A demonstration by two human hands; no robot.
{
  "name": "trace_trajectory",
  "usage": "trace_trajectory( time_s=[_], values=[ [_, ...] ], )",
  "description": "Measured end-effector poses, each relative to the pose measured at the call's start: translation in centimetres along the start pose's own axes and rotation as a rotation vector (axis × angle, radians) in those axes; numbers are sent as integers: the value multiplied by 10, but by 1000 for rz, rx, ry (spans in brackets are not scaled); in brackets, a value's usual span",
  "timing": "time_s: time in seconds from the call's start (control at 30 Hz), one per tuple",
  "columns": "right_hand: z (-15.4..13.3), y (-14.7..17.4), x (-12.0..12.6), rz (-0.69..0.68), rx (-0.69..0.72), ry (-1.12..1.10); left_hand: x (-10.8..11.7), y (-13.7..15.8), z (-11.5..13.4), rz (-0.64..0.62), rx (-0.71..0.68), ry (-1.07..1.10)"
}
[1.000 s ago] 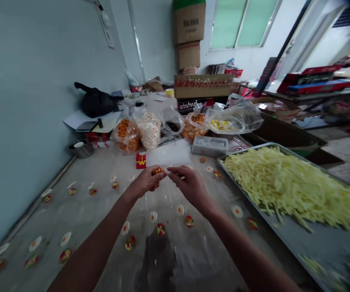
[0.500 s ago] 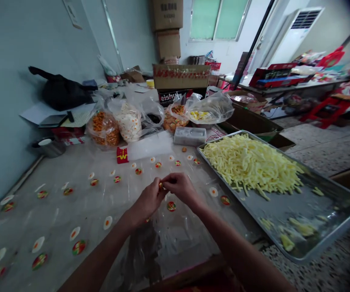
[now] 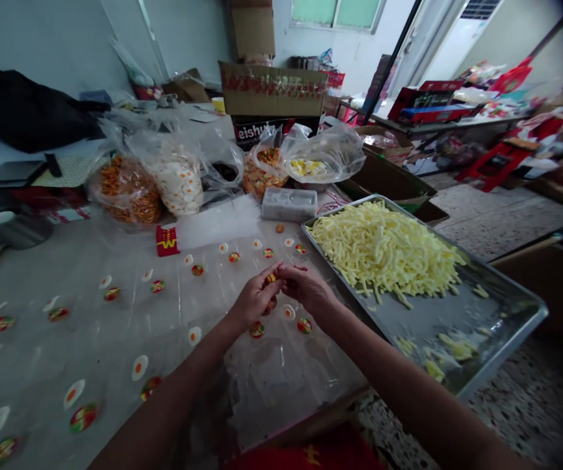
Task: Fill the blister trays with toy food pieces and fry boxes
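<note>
Over the table's sheet, my left hand [image 3: 256, 301] is closed around several small orange-brown and yellow pieces [image 3: 271, 278]. My right hand [image 3: 306, 287] meets its fingertips, thumb and fingers pinched together; what lies between them is hidden. Below the hands, on the clear plastic, are a miniature fried egg [image 3: 288, 313] and a round red, green and yellow piece [image 3: 304, 325]. More such pairs lie in rows to the left, among them a fried egg [image 3: 139, 367] and a round piece [image 3: 83, 418]. One small brown piece [image 3: 280, 228] sits apart behind them.
A metal tray [image 3: 501, 352] heaped with pale yellow strips [image 3: 383, 251] stands at the right. Along the back are plastic bags of small pieces [image 3: 176, 176], a grey box-shaped container [image 3: 289, 204], a red fries-style packet [image 3: 167, 241] and a cardboard box [image 3: 274, 91]. A metal cup [image 3: 17, 228] stands left.
The view has shifted down and right. My hands stay together; more of the orange-brown pieces now show in my left hand, and the right fingers have moved to its fingertips.
</note>
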State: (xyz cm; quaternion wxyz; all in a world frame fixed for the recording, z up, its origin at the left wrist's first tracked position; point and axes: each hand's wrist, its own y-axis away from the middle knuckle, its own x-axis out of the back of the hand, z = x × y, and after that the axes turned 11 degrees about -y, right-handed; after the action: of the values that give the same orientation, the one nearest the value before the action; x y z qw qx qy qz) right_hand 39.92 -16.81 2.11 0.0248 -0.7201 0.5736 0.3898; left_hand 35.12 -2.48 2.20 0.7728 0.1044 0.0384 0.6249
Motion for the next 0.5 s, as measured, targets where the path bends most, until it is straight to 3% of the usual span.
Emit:
trace_trajectory(
  time_s=[0.1, 0.2, 0.37, 0.5],
  values=[
    [-7, 2, 4, 34, 5, -90, 0, -3, 3, -71, 33, 259],
    [-30, 2, 17, 41, 110, 31, 10, -5, 5, -23, 81, 357],
    [-83, -29, 49, 137, 581, 807, 27, -5, 3, 41, 280, 297],
    [-90, -66, 60, -153, 713, 1408, 25, -4, 4, -38, 349, 250]
  ],
)
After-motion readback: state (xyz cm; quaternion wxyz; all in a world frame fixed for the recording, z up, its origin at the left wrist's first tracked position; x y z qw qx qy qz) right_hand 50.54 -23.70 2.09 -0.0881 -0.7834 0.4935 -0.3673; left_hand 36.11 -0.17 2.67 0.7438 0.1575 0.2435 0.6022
